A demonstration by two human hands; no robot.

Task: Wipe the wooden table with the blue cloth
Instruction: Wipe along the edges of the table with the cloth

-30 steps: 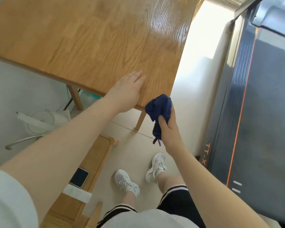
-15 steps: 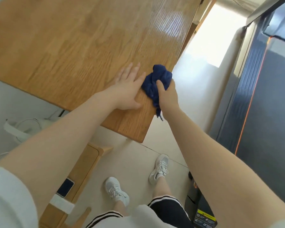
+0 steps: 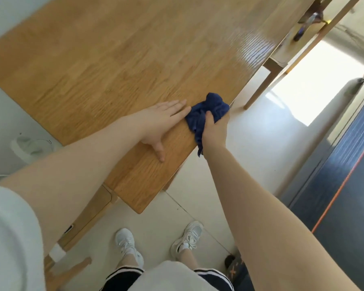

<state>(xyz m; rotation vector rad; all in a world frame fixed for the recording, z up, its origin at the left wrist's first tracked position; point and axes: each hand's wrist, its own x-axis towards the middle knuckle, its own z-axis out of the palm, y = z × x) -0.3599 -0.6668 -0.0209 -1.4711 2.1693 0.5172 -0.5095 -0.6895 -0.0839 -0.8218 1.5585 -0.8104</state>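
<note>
We see a big wooden desk (image 3: 118,66) that fills the upper left of the frame and runs down to a corner near the middle bottom. Our left hand (image 3: 160,120) lies flat on the desk in the middle of the frame. Its fingers (image 3: 174,106) are straight and pressed close together, and the thumb sticks out to the side, toward the bottom of the frame.

Our right hand (image 3: 214,127) is just to the right of it, at the right edge of the desk. It holds the blue cloth (image 3: 208,110). The thumb curls over the cloth and pinches it. We cannot see the other fingers, because they are hidden under the cloth and the hand. The cloth is all bunched up. It sits on the desk right at the edge, and it touches the tips of the left fingers. A loose bit of cloth hangs down below the right hand, past the edge of the desk.

Under the desk is a pale floor (image 3: 261,148). Our two white shoes (image 3: 187,238) stand on it at the bottom of the frame. On the right side is a dark mat (image 3: 345,202) with an orange line. In the upper right there are wooden legs (image 3: 259,91) and a bright patch of sunlight on the floor. At the left edge a white round thing (image 3: 29,145) sits low beside the desk.
</note>
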